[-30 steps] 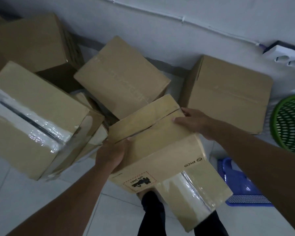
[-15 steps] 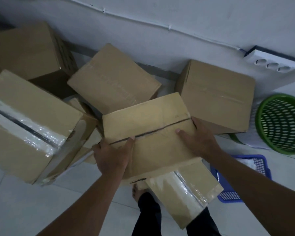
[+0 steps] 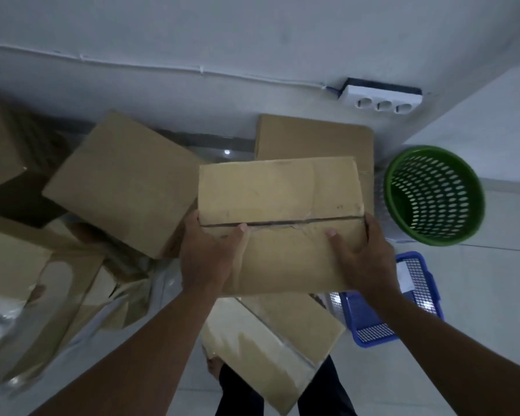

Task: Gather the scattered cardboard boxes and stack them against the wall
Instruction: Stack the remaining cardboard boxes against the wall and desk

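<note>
Surroundings: a white three-socket power strip (image 3: 380,99) is fixed to the pale wall (image 3: 252,40), fed by a thin white cable (image 3: 132,63) running along it. To your right a round green perforated plastic basket (image 3: 434,195) lies tipped on the white tiled floor (image 3: 493,280), just beside a flat blue mesh plastic tray (image 3: 409,304) that your right forearm partly covers. Between you and the wall sit a plain brown cardboard box set against the wall (image 3: 312,136), directly behind the one you carry, and a tilted brown cardboard box (image 3: 120,181) to its left. Further left are a dark-sided brown carton at the frame edge (image 3: 0,145) and a blurred tape-wrapped carton (image 3: 15,265).

Task object: the held tan cardboard box (image 3: 279,205) is level in front of you, above the floor and near the wall; its two top flaps meet at a dark, slightly torn seam. Your left hand (image 3: 207,256) grips its left edge, thumb curled onto the top; your right hand (image 3: 364,259) grips the right edge likewise, fingers clamped round the side. Below it a glossy tape-striped brown carton (image 3: 270,349) lies by your legs.

Count: six cartons distinguishable, one basket, one tray, one power strip, two hands.
</note>
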`<act>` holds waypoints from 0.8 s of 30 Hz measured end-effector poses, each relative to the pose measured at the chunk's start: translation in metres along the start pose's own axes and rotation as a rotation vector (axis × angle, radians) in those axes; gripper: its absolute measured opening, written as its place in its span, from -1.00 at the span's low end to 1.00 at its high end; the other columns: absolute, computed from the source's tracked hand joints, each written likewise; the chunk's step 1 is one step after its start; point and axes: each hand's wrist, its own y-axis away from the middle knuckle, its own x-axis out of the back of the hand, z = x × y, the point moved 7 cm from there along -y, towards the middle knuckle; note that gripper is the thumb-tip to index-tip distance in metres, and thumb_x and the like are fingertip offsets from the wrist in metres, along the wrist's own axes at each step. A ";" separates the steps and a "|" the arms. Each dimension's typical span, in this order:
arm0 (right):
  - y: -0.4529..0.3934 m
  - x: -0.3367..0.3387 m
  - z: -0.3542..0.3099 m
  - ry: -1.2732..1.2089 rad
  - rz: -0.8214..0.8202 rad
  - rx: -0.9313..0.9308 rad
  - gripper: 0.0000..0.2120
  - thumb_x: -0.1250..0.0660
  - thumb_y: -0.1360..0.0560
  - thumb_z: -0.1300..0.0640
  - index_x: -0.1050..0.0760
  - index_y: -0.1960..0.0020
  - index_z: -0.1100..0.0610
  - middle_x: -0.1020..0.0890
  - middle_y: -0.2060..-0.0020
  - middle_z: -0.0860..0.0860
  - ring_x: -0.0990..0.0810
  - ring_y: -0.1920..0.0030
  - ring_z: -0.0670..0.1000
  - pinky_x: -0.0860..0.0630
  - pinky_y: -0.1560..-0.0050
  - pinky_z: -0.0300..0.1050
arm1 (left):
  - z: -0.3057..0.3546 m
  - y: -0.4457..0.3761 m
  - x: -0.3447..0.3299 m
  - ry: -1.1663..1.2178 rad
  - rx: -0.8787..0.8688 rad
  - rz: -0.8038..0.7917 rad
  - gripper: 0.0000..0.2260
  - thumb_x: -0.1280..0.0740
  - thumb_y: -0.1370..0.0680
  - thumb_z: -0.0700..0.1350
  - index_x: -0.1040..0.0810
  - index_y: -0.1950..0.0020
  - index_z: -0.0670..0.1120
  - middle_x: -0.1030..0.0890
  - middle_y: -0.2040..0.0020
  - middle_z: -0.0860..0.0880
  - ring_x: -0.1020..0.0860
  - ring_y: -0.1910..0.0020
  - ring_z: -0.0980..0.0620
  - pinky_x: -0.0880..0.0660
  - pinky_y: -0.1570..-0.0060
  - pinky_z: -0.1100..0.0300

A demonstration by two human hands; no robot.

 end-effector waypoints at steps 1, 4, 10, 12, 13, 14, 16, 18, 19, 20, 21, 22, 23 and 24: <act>-0.007 0.006 0.007 -0.015 0.017 -0.006 -0.25 -0.40 -0.51 -0.28 -0.26 -0.55 0.07 -0.53 -0.36 0.18 -0.50 -0.33 0.26 -0.42 -0.29 0.17 | 0.010 -0.002 -0.011 -0.012 -0.019 0.003 -0.21 -0.58 -0.35 0.19 -0.36 -0.48 0.01 -0.58 -0.32 -0.04 -0.56 -0.27 -0.10 -0.42 -0.10 0.18; -0.033 0.020 0.025 -0.073 0.051 -0.035 -0.26 -0.41 -0.51 -0.26 -0.26 -0.55 0.05 -0.53 -0.36 0.16 -0.50 -0.34 0.25 -0.45 -0.31 0.19 | 0.038 -0.011 -0.043 -0.035 -0.091 -0.022 -0.18 -0.57 -0.35 0.19 -0.33 -0.51 0.01 -0.55 -0.36 -0.03 -0.54 -0.29 -0.09 -0.48 -0.20 0.09; -0.100 0.039 0.047 -0.125 0.048 -0.043 -0.25 -0.43 -0.53 -0.17 -0.23 -0.56 0.13 -0.48 -0.40 0.16 -0.47 -0.38 0.22 -0.44 -0.35 0.18 | 0.088 -0.035 -0.108 -0.054 -0.219 -0.122 -0.33 -0.55 -0.41 0.13 -0.33 -0.43 0.10 -0.53 -0.27 0.08 -0.54 -0.18 0.02 -0.44 -0.11 0.09; -0.121 0.043 0.055 -0.133 0.050 -0.043 -0.26 -0.42 -0.53 -0.17 -0.22 -0.55 0.13 -0.48 -0.40 0.16 -0.47 -0.37 0.22 -0.43 -0.35 0.16 | 0.097 -0.046 -0.131 -0.054 -0.238 -0.191 -0.21 -0.53 -0.40 0.20 -0.21 -0.52 0.16 -0.47 -0.37 0.05 -0.51 -0.29 -0.04 -0.48 -0.25 -0.05; -0.131 0.045 0.056 -0.140 0.046 -0.037 -0.27 -0.42 -0.54 -0.17 -0.22 -0.54 0.12 -0.48 -0.40 0.16 -0.48 -0.36 0.22 -0.43 -0.35 0.16 | 0.100 -0.050 -0.141 -0.068 -0.226 -0.221 -0.11 -0.51 -0.39 0.26 -0.09 -0.58 0.20 -0.39 -0.47 0.03 -0.45 -0.38 -0.06 -0.45 -0.33 -0.12; -0.141 0.045 0.057 -0.145 0.038 -0.029 -0.27 -0.42 -0.54 -0.17 -0.21 -0.55 0.12 -0.48 -0.39 0.15 -0.48 -0.36 0.22 -0.44 -0.35 0.16 | 0.102 -0.054 -0.149 -0.089 -0.214 -0.240 -0.04 -0.48 -0.38 0.31 0.02 -0.61 0.22 -0.31 -0.54 0.03 -0.38 -0.46 -0.06 -0.40 -0.39 -0.16; -0.159 0.045 0.057 -0.160 0.019 -0.011 -0.26 -0.42 -0.54 -0.16 -0.20 -0.55 0.12 -0.47 -0.40 0.14 -0.48 -0.36 0.20 -0.45 -0.36 0.18 | 0.109 -0.062 -0.162 -0.130 -0.221 -0.256 0.01 -0.44 -0.37 0.33 0.09 -0.65 0.19 -0.21 -0.60 0.02 -0.28 -0.54 -0.06 -0.32 -0.45 -0.17; -0.175 0.041 0.057 -0.183 -0.007 0.004 -0.26 -0.43 -0.54 -0.15 -0.18 -0.55 0.10 -0.45 -0.41 0.12 -0.47 -0.37 0.17 -0.45 -0.36 0.18 | 0.114 -0.071 -0.169 -0.157 -0.228 -0.252 0.00 -0.41 -0.38 0.31 0.08 -0.67 0.15 -0.18 -0.61 -0.01 -0.25 -0.55 -0.08 -0.29 -0.46 -0.13; -0.183 0.038 0.057 -0.195 -0.022 0.015 -0.27 -0.43 -0.54 -0.14 -0.18 -0.55 0.08 -0.45 -0.41 0.10 -0.47 -0.37 0.15 -0.45 -0.36 0.16 | 0.117 -0.075 -0.173 -0.180 -0.224 -0.251 0.00 -0.40 -0.38 0.31 0.08 -0.67 0.15 -0.17 -0.62 -0.03 -0.25 -0.55 -0.10 -0.28 -0.46 -0.11; -0.190 0.035 0.057 -0.204 -0.031 0.029 -0.27 -0.42 -0.54 -0.14 -0.17 -0.56 0.07 -0.44 -0.40 0.08 -0.46 -0.37 0.12 -0.45 -0.35 0.11 | 0.119 -0.078 -0.177 -0.212 -0.220 -0.256 -0.01 -0.39 -0.39 0.31 0.07 -0.68 0.15 -0.16 -0.62 -0.05 -0.24 -0.55 -0.11 -0.27 -0.45 -0.09; -0.196 0.033 0.056 -0.206 -0.036 0.043 -0.27 -0.42 -0.54 -0.13 -0.16 -0.56 0.06 -0.43 -0.40 0.06 -0.45 -0.36 0.09 -0.43 -0.32 0.05 | 0.120 -0.082 -0.180 -0.244 -0.224 -0.264 -0.03 -0.41 -0.42 0.30 0.07 -0.68 0.15 -0.16 -0.61 -0.07 -0.24 -0.55 -0.12 -0.27 -0.43 -0.07; -0.203 0.031 0.056 -0.203 -0.037 0.058 -0.27 -0.42 -0.54 -0.12 -0.15 -0.56 0.05 -0.42 -0.39 0.04 -0.44 -0.34 0.05 -0.41 -0.28 -0.01 | 0.122 -0.085 -0.183 -0.275 -0.238 -0.271 -0.05 -0.42 -0.44 0.28 0.05 -0.67 0.16 -0.19 -0.60 -0.10 -0.25 -0.54 -0.13 -0.28 -0.41 -0.05; -0.208 0.029 0.055 -0.201 -0.037 0.071 -0.26 -0.42 -0.55 -0.11 -0.14 -0.57 0.06 -0.41 -0.39 0.02 -0.42 -0.32 0.02 -0.39 -0.27 -0.04 | 0.125 -0.088 -0.186 -0.301 -0.260 -0.271 -0.08 -0.43 -0.45 0.28 0.03 -0.67 0.18 -0.22 -0.58 -0.11 -0.26 -0.53 -0.14 -0.30 -0.39 -0.03; -0.213 0.028 0.054 -0.196 -0.038 0.087 -0.25 -0.42 -0.55 -0.11 -0.12 -0.58 0.07 -0.38 -0.41 0.01 -0.40 -0.33 0.00 -0.39 -0.30 -0.02 | 0.127 -0.092 -0.188 -0.321 -0.275 -0.270 -0.09 -0.43 -0.45 0.28 0.01 -0.66 0.20 -0.23 -0.57 -0.11 -0.28 -0.52 -0.14 -0.31 -0.39 -0.01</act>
